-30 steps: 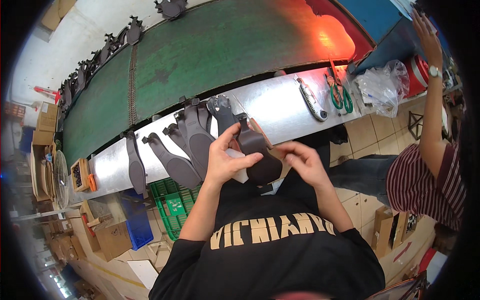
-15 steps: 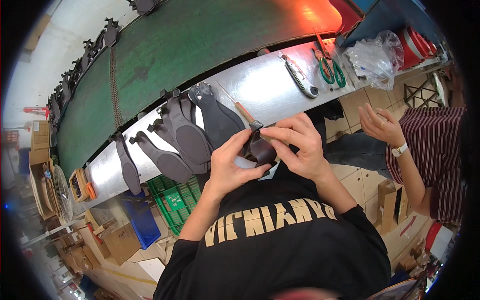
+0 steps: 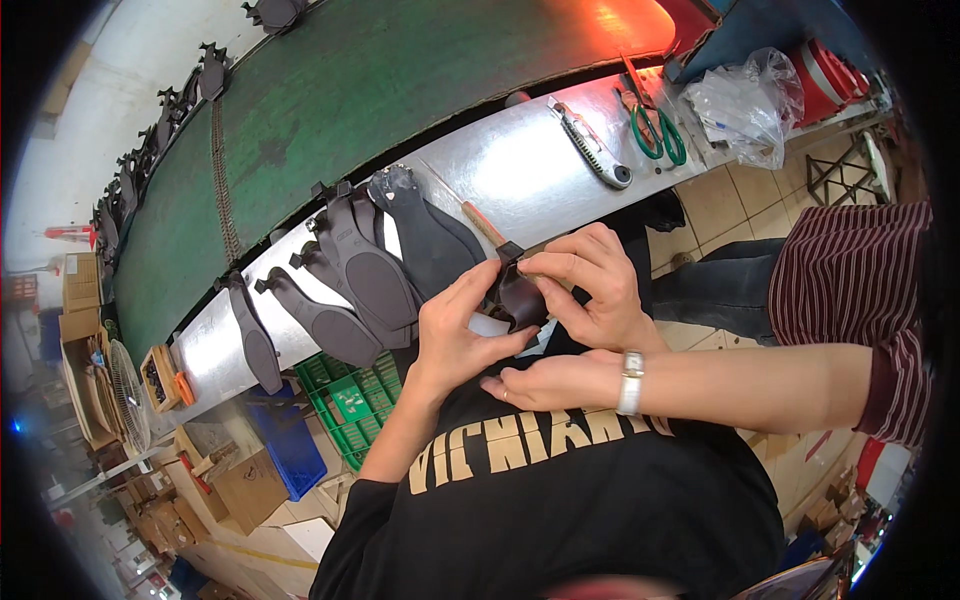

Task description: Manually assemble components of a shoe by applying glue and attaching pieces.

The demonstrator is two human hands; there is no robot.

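Head view | dark curved piece (image 3: 520, 302) | gripped between wearer's hands (image 3: 452, 332) (image 3: 602, 296)

The held piece (image 3: 520, 300) is brown, one shirt (image 3: 848, 270) striped.

Footwear workshop: green conveyor belt (image 3: 400, 80), metal bench (image 3: 490, 150), several dark soles (image 3: 380, 285), scissors (image 3: 646, 103).

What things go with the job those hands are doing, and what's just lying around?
Seems part of the job:
dark curved piece, in the left hand and right hand
dark sole-shaped pieces on the metal ledge

Seems just lying about:
green-handled scissors
grey cutter
clear plastic bag
green crate
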